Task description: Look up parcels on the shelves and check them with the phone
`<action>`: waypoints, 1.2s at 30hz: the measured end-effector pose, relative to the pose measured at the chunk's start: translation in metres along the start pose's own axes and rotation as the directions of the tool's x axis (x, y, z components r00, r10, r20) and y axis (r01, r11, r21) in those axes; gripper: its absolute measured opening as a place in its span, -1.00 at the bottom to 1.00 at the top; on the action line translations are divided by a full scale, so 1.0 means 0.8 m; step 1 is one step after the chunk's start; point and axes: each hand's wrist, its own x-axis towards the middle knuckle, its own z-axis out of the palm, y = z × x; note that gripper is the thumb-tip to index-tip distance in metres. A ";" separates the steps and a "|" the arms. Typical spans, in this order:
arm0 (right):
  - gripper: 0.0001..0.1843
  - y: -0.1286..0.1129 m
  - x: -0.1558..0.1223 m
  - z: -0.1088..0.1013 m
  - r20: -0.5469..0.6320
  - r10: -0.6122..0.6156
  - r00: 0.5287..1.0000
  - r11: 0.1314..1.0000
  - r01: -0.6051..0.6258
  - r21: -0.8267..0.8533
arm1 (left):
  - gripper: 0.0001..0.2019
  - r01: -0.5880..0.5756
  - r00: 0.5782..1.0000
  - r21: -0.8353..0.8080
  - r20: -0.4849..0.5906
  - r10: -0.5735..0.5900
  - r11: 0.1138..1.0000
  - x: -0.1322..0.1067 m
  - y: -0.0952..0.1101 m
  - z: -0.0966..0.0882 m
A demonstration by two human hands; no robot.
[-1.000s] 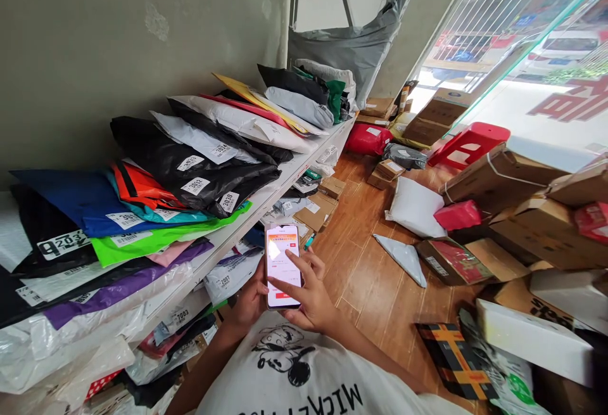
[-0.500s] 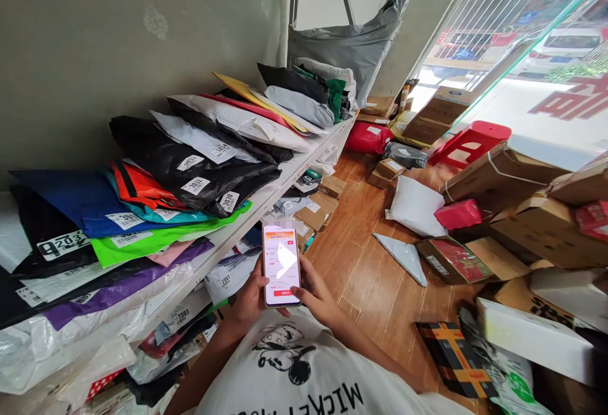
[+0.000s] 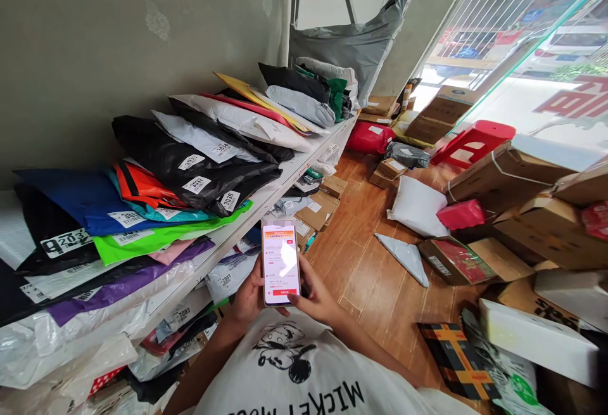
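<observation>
Leaning in one slanted pile along the top of the shelf [image 3: 285, 180] at far left: well over a dozen mail bags [image 3: 180, 161], black, blue, orange, green, purple and white, most wearing number labels. Crowding the level underneath, more bags and small cartons, too tangled for counting.

Holding one phone [image 3: 281, 264] in front of the chest, just right of the shelf edge, screen lit. Clamping its left edge with the left hand [image 3: 249, 298], thumb lying along the rim. Gripping its right edge with the right hand [image 3: 318, 298], thumb reaching to the red bar low on the screen; touching or just above, impossible telling.

Lying on the wooden floor [image 3: 365, 275] further right: two bags, one large pale bag [image 3: 417, 206] and one small pale bag [image 3: 403, 256] just beside it. Standing behind them, one red stool [image 3: 472, 142]. Piling up along the right side, many cardboard boxes [image 3: 503, 174], with one black box [image 3: 449, 355] striped orange lying nearest.
</observation>
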 end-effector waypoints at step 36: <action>-0.52 -0.077 -0.186 -0.067 -0.641 0.203 0.740 0.975 -0.097 0.198 | -0.15 0.397 0.901 0.182 0.111 -0.420 0.900 0.043 -0.165 0.092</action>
